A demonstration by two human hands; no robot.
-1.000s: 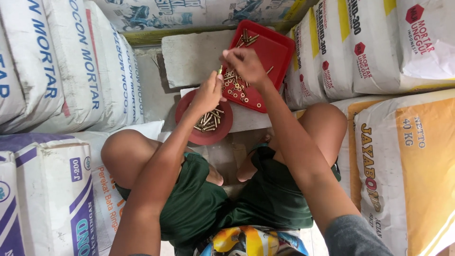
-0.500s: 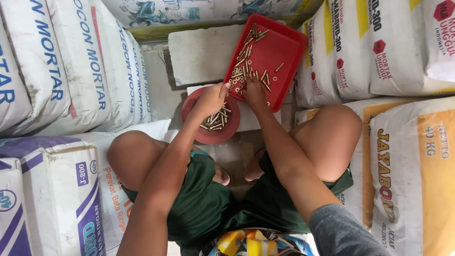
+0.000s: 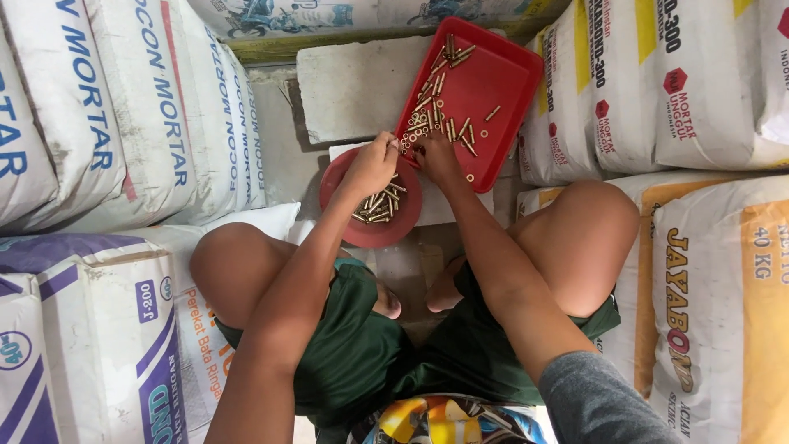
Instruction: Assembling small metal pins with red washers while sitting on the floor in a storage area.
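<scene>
White and grey cement sacks (image 3: 99, 123) fill the left and right of the frame, walling in a pale concrete block (image 3: 353, 90) at upper centre. On it, tilted, lies a red rectangular tray (image 3: 493, 107) scattered with brass pins (image 3: 436, 111). Just below sits a round red dish (image 3: 370, 234) holding a small heap of the same pins; many more remain in the tray. The left hand (image 3: 371, 164) and right hand (image 3: 437, 158) meet at the tray's lower edge, fingers pressed together, seemingly pinching pins, though too small to tell.
</scene>
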